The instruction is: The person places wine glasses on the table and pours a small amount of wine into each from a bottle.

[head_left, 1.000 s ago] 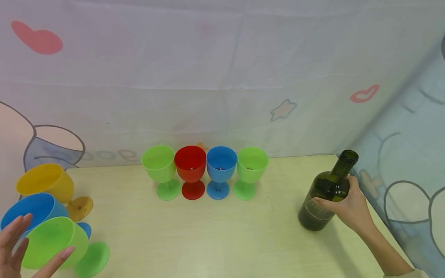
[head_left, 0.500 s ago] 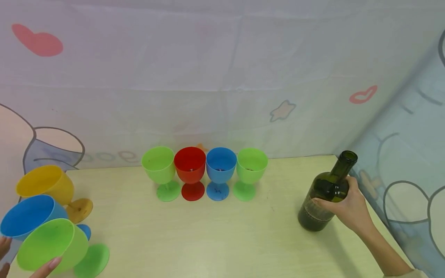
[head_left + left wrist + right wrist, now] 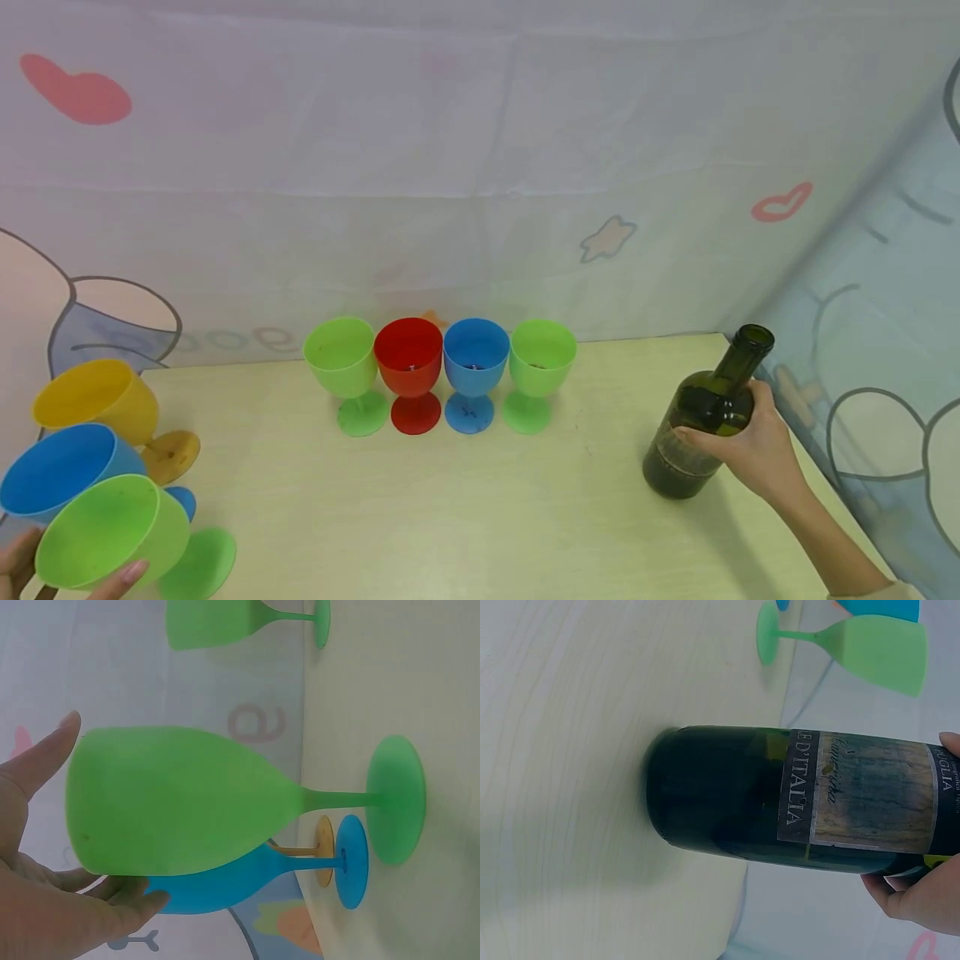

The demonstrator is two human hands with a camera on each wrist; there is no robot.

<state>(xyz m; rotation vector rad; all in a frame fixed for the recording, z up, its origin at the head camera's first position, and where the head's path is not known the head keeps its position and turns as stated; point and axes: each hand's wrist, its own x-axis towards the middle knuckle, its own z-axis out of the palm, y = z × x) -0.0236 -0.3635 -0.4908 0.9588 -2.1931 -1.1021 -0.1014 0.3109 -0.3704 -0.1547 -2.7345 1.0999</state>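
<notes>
At the lower left a green plastic goblet (image 3: pixel 153 533) stands on the table with my left hand (image 3: pixel 52 911) around its bowl. In the left wrist view the thumb is extended just off the rim, while the other fingers lie along the opposite side, between this bowl and the blue goblet (image 3: pixel 214 889) behind it. My right hand (image 3: pixel 761 454) grips a dark green wine bottle (image 3: pixel 697 408) around its upper body, thumb across the front. The bottle stands at the right of the table, its neck uncapped; a label (image 3: pixel 874 791) shows in the right wrist view.
Along the table's back edge stands a row of goblets: green (image 3: pixel 341 367), red (image 3: pixel 410 367), blue (image 3: pixel 477 367) and green (image 3: pixel 543 367). Small bits show inside some. A yellow goblet (image 3: pixel 131 404) stands behind the blue one at left. Printed cloth (image 3: pixel 450 167) hangs behind the pale table (image 3: pixel 420 517).
My left hand has come down from above the left goblets, its fingers now around the front green goblet's bowl. The right hand and the bottle have stayed in place.
</notes>
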